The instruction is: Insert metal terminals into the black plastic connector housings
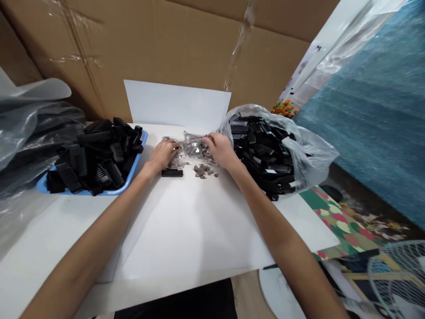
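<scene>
Clock directions run from the clear bag [191, 144] of small metal bits, which lies on the white tabletop [186, 230] between the hands.

Left hand [165, 153]: at 9, palm down, fingers bent and slightly apart over crumpled clear plastic at the bag's left side. Fingertips partly hidden, so can't tell if it has hold of anything.

Right hand [219, 149]: at 3, thumb and fingers curled at the bag's right end, small gap at most. Contact looks likely; can't tell how firm.

Loose metal bits [202, 171] sit in a small heap at 6, just below the bag. Single black part [171, 173] lies flat at 7, near the left hand, not gripped.

Blue basket [133, 170] at 9, heaped with black parts. Clear plastic sack [315, 159] at 3, mouth open, also full of black parts. White card [175, 104] leans on cardboard [192, 44] at 11–12. Orange flowers [284, 107] at 2, beyond the sack.
</scene>
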The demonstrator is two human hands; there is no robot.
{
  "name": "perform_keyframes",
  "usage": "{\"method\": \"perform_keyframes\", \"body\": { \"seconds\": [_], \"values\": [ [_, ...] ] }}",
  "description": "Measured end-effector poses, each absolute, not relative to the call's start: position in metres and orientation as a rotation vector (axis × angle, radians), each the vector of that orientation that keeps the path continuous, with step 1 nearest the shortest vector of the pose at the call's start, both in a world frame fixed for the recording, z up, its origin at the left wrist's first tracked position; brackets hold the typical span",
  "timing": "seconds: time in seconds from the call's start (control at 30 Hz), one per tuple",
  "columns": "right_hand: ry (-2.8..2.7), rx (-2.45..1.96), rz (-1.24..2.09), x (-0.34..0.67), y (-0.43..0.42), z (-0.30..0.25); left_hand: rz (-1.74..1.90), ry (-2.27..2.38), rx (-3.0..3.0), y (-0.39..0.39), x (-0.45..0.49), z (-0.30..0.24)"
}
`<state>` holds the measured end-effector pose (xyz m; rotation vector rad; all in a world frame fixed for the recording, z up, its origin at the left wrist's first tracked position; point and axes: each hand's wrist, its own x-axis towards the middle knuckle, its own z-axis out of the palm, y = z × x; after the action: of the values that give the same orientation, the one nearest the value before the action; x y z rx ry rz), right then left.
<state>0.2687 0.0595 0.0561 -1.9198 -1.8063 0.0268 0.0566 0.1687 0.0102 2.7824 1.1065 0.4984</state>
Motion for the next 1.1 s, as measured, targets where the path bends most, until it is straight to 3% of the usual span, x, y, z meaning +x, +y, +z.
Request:
{"method": "perform_keyframes", "body": {
  "seconds": [0.17,0.4,0.97,1.1],
  "values": [
    [-1.847,-1.801,0.19,0.269,0.01,0.026,0.493,1.043,2.791,0.178,0.061,0.006],
    [-1.76,-1.74,0.265,0.27,0.011,-0.002,0.323,1.112,2.81,0.19,0.074,0.01],
    [-1.757,-1.703,0.257,0.273,-0.003,0.01,-0.026,1.251,2.802,0.204,0.101,0.031],
    [-1.774,-1.656,0.511,0.287,-0.016,0.022,-0.056,1.251,2.79,0.208,0.096,0.029]
  ]
}}
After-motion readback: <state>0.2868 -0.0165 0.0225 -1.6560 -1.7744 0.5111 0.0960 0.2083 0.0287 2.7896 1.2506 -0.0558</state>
